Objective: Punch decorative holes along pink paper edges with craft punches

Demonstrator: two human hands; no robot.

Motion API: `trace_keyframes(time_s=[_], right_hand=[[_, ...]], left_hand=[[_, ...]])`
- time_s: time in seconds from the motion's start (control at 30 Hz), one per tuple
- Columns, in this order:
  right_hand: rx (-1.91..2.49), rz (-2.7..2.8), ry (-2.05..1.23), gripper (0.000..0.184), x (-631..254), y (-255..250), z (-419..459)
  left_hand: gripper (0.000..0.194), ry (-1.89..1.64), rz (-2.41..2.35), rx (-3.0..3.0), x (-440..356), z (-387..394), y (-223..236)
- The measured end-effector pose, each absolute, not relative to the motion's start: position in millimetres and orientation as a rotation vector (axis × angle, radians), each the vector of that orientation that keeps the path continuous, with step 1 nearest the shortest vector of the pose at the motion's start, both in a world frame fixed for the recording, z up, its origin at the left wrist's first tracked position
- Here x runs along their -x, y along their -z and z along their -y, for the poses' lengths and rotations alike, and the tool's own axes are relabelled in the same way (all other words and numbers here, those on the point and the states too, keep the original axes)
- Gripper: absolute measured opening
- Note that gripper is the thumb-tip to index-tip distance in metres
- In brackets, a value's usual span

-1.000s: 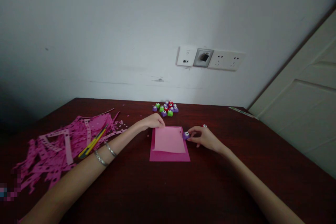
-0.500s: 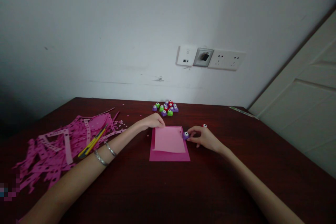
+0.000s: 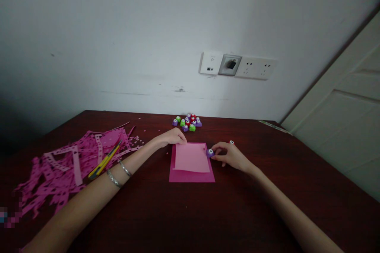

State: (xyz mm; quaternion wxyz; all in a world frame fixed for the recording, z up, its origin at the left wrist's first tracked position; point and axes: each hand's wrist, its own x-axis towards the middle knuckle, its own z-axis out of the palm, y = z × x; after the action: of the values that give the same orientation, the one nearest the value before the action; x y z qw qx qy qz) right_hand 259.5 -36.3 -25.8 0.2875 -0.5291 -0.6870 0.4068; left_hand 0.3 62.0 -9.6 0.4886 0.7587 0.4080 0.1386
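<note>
A light pink sheet of paper (image 3: 191, 159) lies over a larger dark pink sheet (image 3: 190, 177) in the middle of the table. At its far left corner, my left hand (image 3: 173, 137) is closed, its fingertips pinching the edge of the paper. My right hand (image 3: 230, 155) grips a small purple craft punch (image 3: 210, 153) with a white top, set against the light sheet's right edge. Close to that edge is a small dark punched mark (image 3: 204, 149). Partly hidden behind my right hand stands another punch (image 3: 232, 142), only its white top showing clearly.
Several purple, green and red punches (image 3: 192, 127) are grouped by the wall. To the left, a yellow utility knife (image 3: 103, 163) rests on a heap of pink punched paper strips (image 3: 77, 166). A ruler-like strip (image 3: 274, 126) lies at the far right; sockets (image 3: 257, 67) are on the wall.
</note>
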Motion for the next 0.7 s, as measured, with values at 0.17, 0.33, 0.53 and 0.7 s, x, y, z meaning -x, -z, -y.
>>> trace_keyframes(time_s=[0.17, 0.33, 0.53, 0.7], right_hand=[[1.422, 1.836, -1.084, 0.029, -259.3, 25.2, 36.8], [1.407, 1.846, -1.076, 0.029, -258.7, 23.9, 37.5], [1.390, 1.844, -1.081, 0.029, -257.1, 19.9, 39.7], [1.397, 1.840, -1.094, 0.032, -257.0, 19.9, 39.9]], left_hand=[[0.018, -0.332, -0.994, -1.826, 0.1, -61.6, 8.1], [0.017, -0.330, -1.021, -1.820, -0.6, -60.3, 6.9], [0.016, -0.340, -1.031, -1.821, -0.4, -58.2, 4.6], [0.015, -0.346, -1.045, -1.818, -0.4, -55.5, 0.7]])
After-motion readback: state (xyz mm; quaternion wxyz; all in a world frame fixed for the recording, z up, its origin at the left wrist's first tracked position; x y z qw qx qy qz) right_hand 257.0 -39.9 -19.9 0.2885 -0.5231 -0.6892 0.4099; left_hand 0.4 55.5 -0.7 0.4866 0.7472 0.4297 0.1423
